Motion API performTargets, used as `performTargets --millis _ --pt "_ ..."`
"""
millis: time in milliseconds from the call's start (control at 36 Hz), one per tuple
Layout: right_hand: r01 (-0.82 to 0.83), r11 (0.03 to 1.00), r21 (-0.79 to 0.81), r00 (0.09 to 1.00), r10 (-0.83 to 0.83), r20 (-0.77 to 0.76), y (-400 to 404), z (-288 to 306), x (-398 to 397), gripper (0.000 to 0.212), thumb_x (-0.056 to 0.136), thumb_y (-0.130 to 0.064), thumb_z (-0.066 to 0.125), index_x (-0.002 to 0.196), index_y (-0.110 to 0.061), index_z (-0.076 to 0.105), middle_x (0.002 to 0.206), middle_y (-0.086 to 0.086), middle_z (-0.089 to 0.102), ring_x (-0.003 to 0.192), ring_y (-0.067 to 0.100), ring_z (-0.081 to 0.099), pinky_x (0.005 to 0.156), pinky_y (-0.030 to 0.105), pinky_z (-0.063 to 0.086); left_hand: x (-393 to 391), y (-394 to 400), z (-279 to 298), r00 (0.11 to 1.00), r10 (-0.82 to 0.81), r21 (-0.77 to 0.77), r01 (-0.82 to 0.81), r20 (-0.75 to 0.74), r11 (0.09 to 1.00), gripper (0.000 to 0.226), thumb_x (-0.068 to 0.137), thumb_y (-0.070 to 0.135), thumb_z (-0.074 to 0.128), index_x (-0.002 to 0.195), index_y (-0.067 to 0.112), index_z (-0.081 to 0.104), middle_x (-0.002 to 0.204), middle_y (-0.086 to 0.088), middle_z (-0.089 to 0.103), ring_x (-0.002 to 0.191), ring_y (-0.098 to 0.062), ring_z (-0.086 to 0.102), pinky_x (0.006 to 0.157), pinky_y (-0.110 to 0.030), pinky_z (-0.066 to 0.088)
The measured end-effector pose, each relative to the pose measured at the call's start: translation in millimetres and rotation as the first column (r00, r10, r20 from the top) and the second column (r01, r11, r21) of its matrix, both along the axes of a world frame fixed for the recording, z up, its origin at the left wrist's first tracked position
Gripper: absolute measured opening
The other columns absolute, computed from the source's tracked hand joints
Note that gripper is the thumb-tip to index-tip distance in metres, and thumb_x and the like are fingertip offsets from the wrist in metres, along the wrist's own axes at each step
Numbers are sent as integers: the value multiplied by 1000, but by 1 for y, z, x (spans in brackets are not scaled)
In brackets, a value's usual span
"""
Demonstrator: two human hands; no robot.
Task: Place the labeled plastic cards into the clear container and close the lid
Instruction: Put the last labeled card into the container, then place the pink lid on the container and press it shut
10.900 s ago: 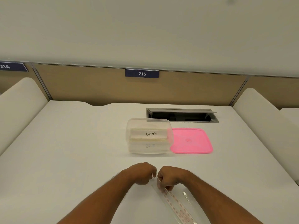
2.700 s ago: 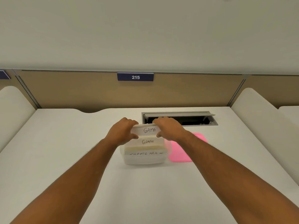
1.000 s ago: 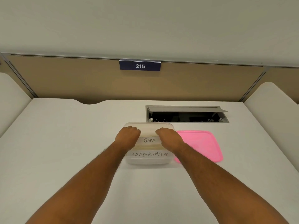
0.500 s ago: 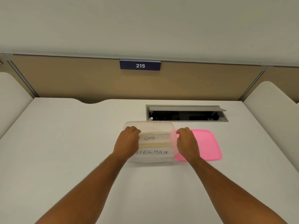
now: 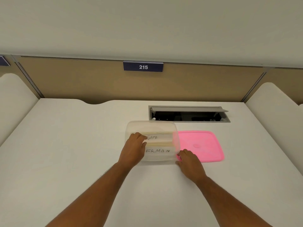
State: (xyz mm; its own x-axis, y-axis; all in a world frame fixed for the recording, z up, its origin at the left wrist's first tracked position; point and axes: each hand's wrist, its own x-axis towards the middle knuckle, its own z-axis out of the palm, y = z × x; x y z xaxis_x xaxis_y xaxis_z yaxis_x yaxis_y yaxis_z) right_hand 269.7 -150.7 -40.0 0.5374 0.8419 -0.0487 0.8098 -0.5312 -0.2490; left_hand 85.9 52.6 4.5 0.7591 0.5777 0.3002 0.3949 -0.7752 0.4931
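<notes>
On the white desk: a clear container point(image 5: 152, 128) stands near the middle, open at the top, with a pink lid point(image 5: 201, 145) lying flat just beside it on the right.
Left hand: the left hand point(image 5: 133, 149) rests on the container's left end, fingers curled over its rim and wall, fingertips reaching the upper card; it grips the container.
Right hand: the right hand point(image 5: 188, 163) lies palm down at the lid's near left corner, fingers loosely spread and touching that corner; whether it has actually pinched the edge cannot be told.
Container to hands: it sits between the two hands, under the left one, just left of the right one.
Cards: two labelled cards show inside, one reading "GAMA" point(image 5: 159, 137) and a nearer one point(image 5: 159, 151) partly hidden by the left hand, reading "ERMAN"; more beneath cannot be counted.
Count: one container, one lid, two hands.
Behind: an open cable hatch point(image 5: 188, 114) in the desk and a sign "215" point(image 5: 143, 67) on the back panel.
</notes>
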Motion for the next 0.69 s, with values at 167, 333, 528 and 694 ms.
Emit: performTargets --millis 167,333,528,694 --pt "124 984 128 990 -131 47 5 15 0 20 94 -9 57 109 -8 70 99 8 66 92 27 59 81 39 48 1 -2 2 1000 26 -42 -27 -15 999 27 91 16 66 118 13 65 115 2 61 108 -19 53 87 -31 49" --pt "338 826 452 935 -350 -58 27 67 6 17 95 -4 57 106 -3 69 100 11 64 93 29 57 78 37 49 4 -4 4 997 79 -134 -77 7 988 28 91 14 65 119 15 64 116 3 59 114 -17 51 91 -26 44" --pt "419 572 705 907 -298 -297 51 139 -8 14 99 -11 49 101 -14 63 97 -3 53 88 19 55 74 29 47 14 -9 19 991 121 -299 -99 56 949 24 95 15 60 119 15 65 116 3 62 110 -15 55 95 -29 46" --pt "469 396 789 875 -86 -477 65 182 -38 14 101 -19 54 100 -31 60 101 -1 60 81 4 56 69 16 49 15 -9 31 979 178 -450 -115 102 886 30 97 19 60 126 13 62 122 2 63 110 -10 58 94 -23 44"
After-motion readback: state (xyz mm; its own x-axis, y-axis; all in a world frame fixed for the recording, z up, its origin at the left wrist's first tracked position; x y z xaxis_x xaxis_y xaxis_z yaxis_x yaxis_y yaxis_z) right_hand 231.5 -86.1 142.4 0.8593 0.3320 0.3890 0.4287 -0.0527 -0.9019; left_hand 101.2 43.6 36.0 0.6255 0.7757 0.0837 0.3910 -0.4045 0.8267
